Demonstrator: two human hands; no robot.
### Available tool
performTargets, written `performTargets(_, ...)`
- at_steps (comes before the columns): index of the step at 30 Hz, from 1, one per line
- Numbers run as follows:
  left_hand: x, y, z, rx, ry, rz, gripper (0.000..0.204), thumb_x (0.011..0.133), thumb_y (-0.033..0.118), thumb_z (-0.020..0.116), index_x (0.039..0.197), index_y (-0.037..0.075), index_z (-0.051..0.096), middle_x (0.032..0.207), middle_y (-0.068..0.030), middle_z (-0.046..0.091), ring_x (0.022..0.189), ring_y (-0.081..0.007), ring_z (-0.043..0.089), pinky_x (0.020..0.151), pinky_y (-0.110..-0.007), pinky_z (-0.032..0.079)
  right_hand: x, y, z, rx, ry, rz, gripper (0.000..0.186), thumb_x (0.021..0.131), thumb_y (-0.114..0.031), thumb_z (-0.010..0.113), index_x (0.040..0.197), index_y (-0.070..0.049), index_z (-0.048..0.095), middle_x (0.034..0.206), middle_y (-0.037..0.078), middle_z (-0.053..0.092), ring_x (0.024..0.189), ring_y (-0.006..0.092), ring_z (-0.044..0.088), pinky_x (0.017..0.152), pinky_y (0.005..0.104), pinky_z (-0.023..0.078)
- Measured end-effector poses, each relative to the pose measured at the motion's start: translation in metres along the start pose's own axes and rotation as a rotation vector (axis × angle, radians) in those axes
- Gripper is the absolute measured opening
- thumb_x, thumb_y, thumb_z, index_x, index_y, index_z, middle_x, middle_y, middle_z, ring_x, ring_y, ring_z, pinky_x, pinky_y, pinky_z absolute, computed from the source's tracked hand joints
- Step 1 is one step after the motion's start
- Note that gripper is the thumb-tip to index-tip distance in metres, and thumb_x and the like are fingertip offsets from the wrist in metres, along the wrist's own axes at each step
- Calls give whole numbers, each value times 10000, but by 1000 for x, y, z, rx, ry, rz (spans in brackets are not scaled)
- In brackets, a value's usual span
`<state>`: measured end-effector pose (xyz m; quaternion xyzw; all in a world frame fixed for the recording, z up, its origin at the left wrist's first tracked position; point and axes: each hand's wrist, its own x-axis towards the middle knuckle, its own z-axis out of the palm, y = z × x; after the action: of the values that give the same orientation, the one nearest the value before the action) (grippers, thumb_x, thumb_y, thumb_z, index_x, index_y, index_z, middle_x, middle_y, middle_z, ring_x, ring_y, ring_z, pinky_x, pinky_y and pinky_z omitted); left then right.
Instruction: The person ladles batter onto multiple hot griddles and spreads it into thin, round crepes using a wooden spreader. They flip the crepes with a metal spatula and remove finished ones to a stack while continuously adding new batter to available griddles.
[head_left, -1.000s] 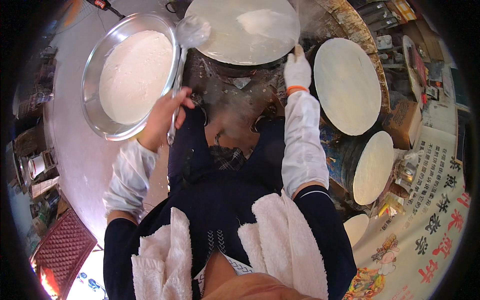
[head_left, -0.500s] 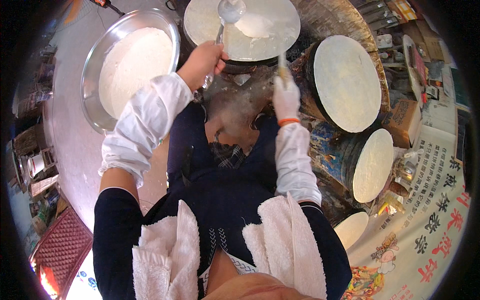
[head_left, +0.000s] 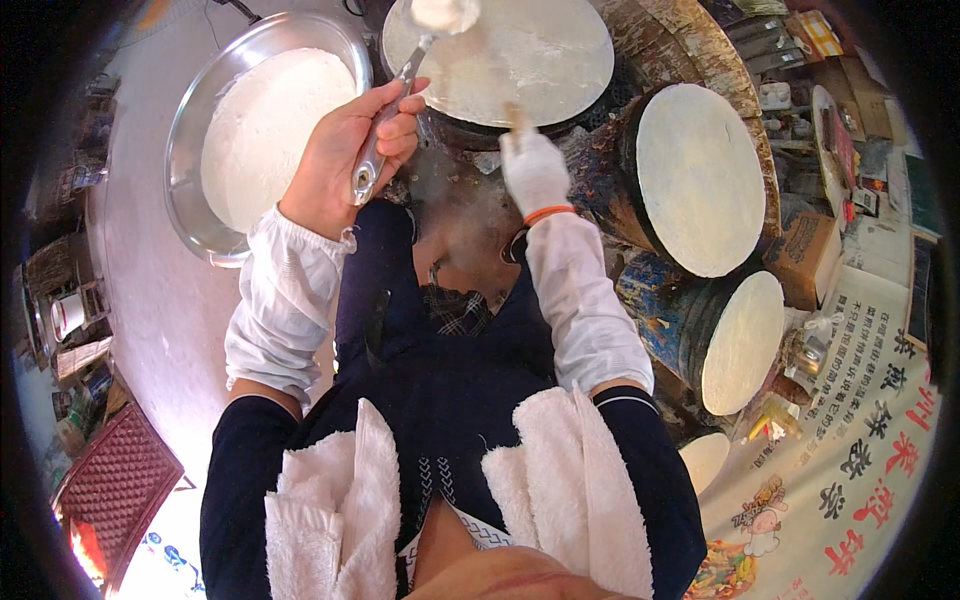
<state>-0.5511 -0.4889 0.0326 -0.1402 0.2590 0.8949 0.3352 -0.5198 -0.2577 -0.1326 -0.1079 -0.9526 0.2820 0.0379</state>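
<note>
My left hand [head_left: 350, 150] grips the handle of a metal ladle [head_left: 425, 35], whose bowl holds white batter above the far edge of a round griddle [head_left: 530, 60]. My right hand [head_left: 533, 170], in a white glove with an orange cuff band, holds a thin wooden stick [head_left: 514, 116] at the near rim of that griddle. The griddle's surface is thinly coated in pale batter. Left of it stands a wide metal basin [head_left: 190, 180] full of white batter [head_left: 265, 130].
Two more round griddles covered with pale sheets [head_left: 700, 170] [head_left: 745, 340] stand to the right on dark drums. A cardboard box [head_left: 810, 250] and a printed banner [head_left: 860, 450] lie farther right. A red patterned mat [head_left: 110, 490] is at lower left.
My left hand lifted the ladle out of the basin and carried it right, over the top griddle. My right hand drew back from the griddle's right edge to its near rim.
</note>
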Motion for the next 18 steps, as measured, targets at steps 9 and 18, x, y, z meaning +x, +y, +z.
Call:
performTargets(9, -64, -1, 2, 103, 175, 37, 377, 1081, 134, 397, 1373, -104, 383, 901, -58, 510, 547, -40, 406, 428, -182, 398, -75, 14, -26, 159, -51, -85, 481, 960, -252, 577, 1417, -118, 517, 903, 227, 696, 821, 405, 685, 741, 494, 544)
performTargets(18, -79, -44, -21, 96, 97, -59, 369, 1074, 163, 418, 1370, -58, 431, 882, -54, 533, 518, -56, 451, 439, -195, 430, -219, -27, -184, 1177, -491, 690, 502, 1001, -166, 486, 1492, -80, 430, 698, 68, 603, 444, 101, 505, 377, 227, 389)
